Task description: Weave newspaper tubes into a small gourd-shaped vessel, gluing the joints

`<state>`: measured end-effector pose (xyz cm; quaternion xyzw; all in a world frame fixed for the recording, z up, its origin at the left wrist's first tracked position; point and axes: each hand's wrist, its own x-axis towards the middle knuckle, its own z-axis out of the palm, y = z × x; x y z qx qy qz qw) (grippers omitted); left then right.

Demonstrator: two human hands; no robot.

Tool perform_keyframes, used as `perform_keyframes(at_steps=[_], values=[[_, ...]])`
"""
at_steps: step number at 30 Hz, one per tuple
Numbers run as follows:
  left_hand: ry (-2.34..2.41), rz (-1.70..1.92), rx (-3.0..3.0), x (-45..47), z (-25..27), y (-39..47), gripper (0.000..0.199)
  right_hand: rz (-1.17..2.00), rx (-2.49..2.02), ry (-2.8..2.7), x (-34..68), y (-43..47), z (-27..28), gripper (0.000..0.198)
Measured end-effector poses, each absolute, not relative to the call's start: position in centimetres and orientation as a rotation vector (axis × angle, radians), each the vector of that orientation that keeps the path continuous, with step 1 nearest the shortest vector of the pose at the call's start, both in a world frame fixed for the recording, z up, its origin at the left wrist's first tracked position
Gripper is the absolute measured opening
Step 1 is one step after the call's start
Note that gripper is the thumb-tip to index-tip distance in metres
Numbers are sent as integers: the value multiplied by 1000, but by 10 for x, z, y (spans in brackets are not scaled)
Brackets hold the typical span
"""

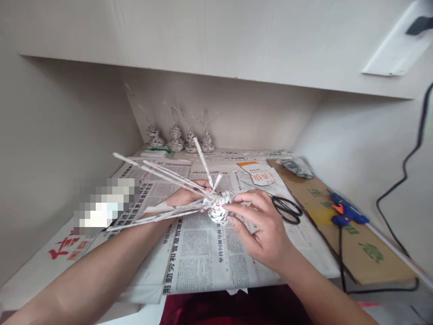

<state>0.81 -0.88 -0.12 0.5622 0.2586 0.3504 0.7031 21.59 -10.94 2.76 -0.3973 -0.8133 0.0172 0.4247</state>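
A small woven paper gourd (219, 212), made of rolled newspaper strips, is held between my two hands above the newspaper. Several long paper strips (162, 174) stick out from it, most toward the left and one upward. My left hand (189, 195) is closed behind the strips at the gourd's left end, its fingers partly hidden. My right hand (262, 223) has its thumb and fingertips pressed on the right side of the woven body. Just beyond the right hand lie black-handled scissors (287, 210).
Several finished woven gourds (176, 139) stand at the back left. Newspaper sheets (203, 257) cover the table. At right, a blue glue gun (348, 212) with a black cord rests on cardboard (375, 266). Loose paper strips (243, 155) lie along the back, below an overhanging panel (216, 40).
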Motion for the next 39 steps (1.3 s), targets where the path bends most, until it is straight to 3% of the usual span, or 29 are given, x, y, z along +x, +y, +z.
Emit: perform_keyframes(at_steps=[4,10,14,18,25,31,35,39], values=[[628,826,1188,10,-3,-5,33,36,-1374,-1850,264,-114,25,18],[643,867,1156,9,-8,3,34,-205,-2519,-1415,392,-125,19,47],[664,836,1192,6,-13,5,32,-88,-2831,-1138,455,-125,12,66],[677,801,1219,6,-13,5,31,129,-2834,-1168,469,-114,14,69],[689,771,1237,8,-8,4,37,240,-2647,-1052,439,-112,9,28],[682,750,1244,7,-8,4,37,232,-2698,-1166,430,-115,9,54],[680,740,1248,6,-6,4,37,382,-2731,-1141,431,-114,16,41],[675,762,1255,6,-4,2,37,845,-2155,-932,423,-128,13,23]])
